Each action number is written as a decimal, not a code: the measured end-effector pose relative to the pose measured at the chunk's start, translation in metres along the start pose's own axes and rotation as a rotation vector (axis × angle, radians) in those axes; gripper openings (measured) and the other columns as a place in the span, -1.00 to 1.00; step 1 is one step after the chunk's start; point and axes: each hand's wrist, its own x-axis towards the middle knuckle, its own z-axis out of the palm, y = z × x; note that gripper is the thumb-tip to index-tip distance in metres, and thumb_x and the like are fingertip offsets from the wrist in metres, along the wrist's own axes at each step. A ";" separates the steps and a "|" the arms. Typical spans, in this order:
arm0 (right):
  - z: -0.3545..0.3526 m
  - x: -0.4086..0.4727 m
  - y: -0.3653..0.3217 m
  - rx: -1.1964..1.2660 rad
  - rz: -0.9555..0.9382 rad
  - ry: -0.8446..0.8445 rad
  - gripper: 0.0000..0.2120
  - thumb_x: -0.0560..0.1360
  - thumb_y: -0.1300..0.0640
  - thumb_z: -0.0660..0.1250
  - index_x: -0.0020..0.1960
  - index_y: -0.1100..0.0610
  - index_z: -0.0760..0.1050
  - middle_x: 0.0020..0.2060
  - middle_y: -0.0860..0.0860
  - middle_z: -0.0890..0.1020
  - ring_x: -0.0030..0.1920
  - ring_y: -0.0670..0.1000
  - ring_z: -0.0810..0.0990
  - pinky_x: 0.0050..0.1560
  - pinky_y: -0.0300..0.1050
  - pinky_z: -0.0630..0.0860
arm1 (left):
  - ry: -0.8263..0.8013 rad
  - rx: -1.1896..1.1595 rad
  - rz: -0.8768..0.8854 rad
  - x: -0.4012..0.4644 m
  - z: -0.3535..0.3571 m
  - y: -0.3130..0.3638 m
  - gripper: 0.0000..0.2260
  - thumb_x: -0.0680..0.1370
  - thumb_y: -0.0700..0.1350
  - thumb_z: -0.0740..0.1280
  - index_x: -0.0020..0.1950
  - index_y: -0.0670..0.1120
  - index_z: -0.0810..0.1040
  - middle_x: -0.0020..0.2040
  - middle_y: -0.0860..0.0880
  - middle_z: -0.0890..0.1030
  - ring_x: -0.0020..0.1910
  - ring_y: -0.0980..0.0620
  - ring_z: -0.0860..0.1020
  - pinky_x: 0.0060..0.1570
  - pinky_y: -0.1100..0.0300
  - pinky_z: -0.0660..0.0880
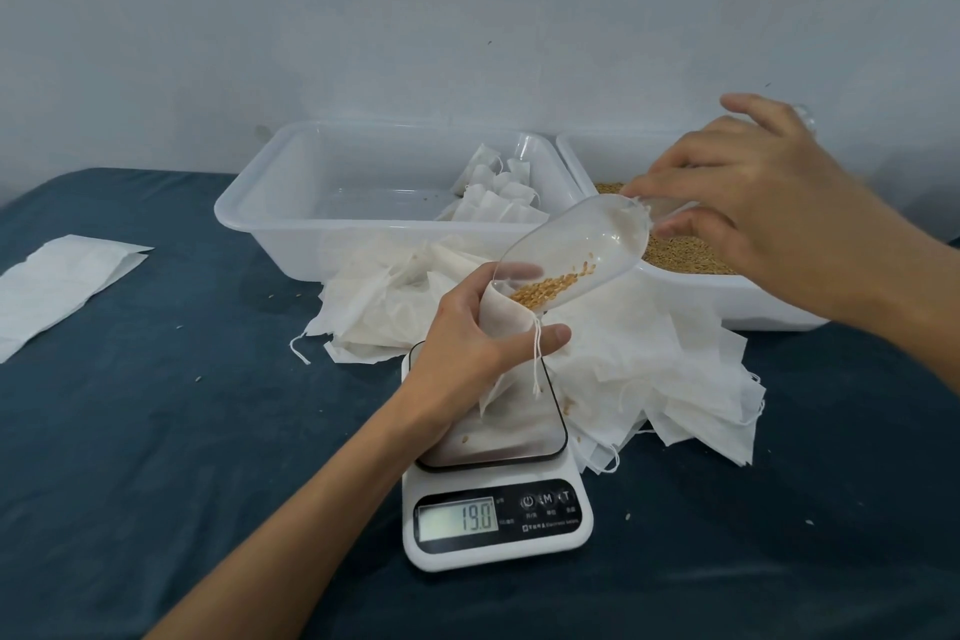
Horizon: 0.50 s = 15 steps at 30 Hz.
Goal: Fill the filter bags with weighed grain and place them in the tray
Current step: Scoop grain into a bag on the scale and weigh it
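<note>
Two hands worked above the scale [496,509]: my left hand [467,327] pinched the limp filter bag [506,322] at its mouth, my right hand [748,203] gripped the scoop [576,244], spilling grain [550,283].

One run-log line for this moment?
left hand: holds filter bag over scale | right hand: tips scoop | grain entering bag
</note>
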 end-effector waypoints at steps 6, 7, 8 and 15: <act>0.000 0.002 -0.003 -0.018 -0.013 0.017 -0.72 0.44 0.33 0.52 0.14 0.20 0.68 -0.05 0.13 0.68 -0.01 0.26 0.64 0.43 0.37 0.25 | -0.003 -0.002 0.003 0.000 0.000 0.001 -0.56 0.43 -0.20 0.62 0.26 0.03 0.61 0.06 0.27 0.69 0.01 0.14 0.68 0.01 0.32 0.54; -0.001 0.002 -0.003 -0.022 -0.015 0.021 -0.72 0.44 0.35 0.52 0.14 0.20 0.68 -0.05 0.14 0.68 -0.01 0.26 0.64 0.43 0.37 0.25 | -0.004 -0.004 0.000 0.000 0.000 0.001 -0.56 0.43 -0.20 0.62 0.26 0.03 0.61 0.05 0.26 0.69 0.02 0.12 0.69 0.02 0.31 0.55; -0.002 0.002 -0.003 -0.029 -0.019 0.024 -0.71 0.44 0.36 0.52 0.14 0.20 0.68 -0.05 0.14 0.67 -0.01 0.26 0.64 0.43 0.37 0.24 | -0.005 -0.005 -0.001 0.000 0.000 0.001 -0.56 0.43 -0.19 0.63 0.26 0.04 0.62 0.04 0.25 0.70 0.03 0.11 0.69 0.02 0.30 0.55; -0.003 0.003 -0.005 -0.080 -0.051 0.061 -0.71 0.45 0.35 0.49 0.15 0.20 0.67 -0.05 0.14 0.67 -0.01 0.26 0.64 0.44 0.37 0.22 | 0.051 0.012 0.006 0.001 0.000 0.002 -0.55 0.36 -0.04 0.63 0.22 0.10 0.64 0.17 0.00 0.67 0.15 -0.05 0.68 0.23 0.03 0.58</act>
